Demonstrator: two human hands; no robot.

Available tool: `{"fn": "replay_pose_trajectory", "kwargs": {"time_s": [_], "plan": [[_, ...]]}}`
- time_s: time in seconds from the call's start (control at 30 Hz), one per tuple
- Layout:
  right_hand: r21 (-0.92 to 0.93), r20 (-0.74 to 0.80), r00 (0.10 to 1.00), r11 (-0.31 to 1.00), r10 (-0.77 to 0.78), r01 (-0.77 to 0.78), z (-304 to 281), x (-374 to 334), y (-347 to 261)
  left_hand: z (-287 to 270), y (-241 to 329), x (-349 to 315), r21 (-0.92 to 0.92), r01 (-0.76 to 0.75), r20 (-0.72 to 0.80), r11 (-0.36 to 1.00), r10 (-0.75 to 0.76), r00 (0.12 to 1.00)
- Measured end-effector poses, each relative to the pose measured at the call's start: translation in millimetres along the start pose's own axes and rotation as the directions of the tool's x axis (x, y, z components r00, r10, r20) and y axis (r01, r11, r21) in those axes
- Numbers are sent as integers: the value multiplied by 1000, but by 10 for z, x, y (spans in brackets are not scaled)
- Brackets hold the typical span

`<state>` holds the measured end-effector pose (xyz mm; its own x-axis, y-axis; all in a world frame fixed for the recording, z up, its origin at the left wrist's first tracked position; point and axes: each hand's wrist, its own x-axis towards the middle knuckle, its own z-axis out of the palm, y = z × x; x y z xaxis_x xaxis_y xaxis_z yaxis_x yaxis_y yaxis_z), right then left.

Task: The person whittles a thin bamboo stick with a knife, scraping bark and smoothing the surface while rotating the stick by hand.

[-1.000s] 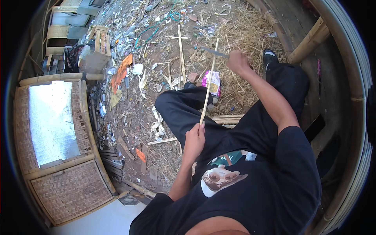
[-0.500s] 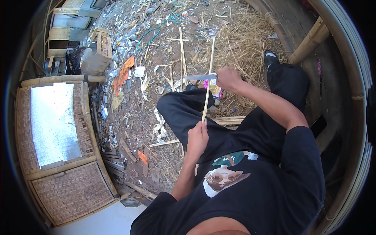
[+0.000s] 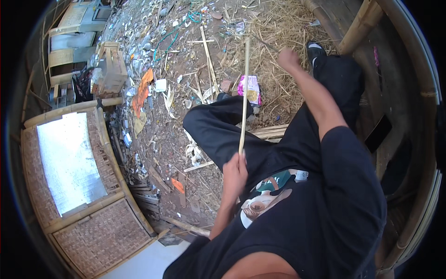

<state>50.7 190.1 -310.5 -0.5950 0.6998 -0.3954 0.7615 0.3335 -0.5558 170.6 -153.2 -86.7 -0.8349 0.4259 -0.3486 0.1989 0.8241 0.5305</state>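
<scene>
My left hand (image 3: 235, 173) is closed around the near end of a long, pale bamboo strip (image 3: 244, 100), which points away from me above my lap. Farther out, to the right of the strip's tip, my right hand (image 3: 289, 59) is wrapped round the handle of a knife (image 3: 268, 45). The blade looks thin and dark from this angle, slanting up and left toward the far end of the strip. Whether blade and strip touch is hard to make out. The knife's handle is hidden in my fist.
Split bamboo pieces (image 3: 272, 132) lie on the ground between my legs. Ahead are a pink and yellow packet (image 3: 251, 90), crossed sticks (image 3: 208, 60) and dry straw (image 3: 278, 30). Litter covers the ground. A woven bamboo panel (image 3: 93, 232) stands left; a bamboo post (image 3: 362, 28) stands right.
My right hand has moved outward and slightly right with the knife, to near the strip's far end. The blade, earlier broadside across the strip, is now tilted. My left hand keeps its grip.
</scene>
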Motion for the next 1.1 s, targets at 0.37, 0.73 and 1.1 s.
{"fn": "replay_pose_trajectory", "kwargs": {"time_s": [0.37, 0.73, 1.1], "plan": [[157, 62, 993, 983, -102, 91, -251, -280, -333, -58, -580, 287, -348, 268, 152, 898, -228, 962], [172, 27, 516, 513, -856, 841, -522, -823, -588, -237, -381, 987, -132, -33, 279, 991, 69, 958], [254, -32, 778, 748, -627, 613, -1354, -402, -521, -592, -527, 289, -312, 122, 394, 942, 11, 919]]}}
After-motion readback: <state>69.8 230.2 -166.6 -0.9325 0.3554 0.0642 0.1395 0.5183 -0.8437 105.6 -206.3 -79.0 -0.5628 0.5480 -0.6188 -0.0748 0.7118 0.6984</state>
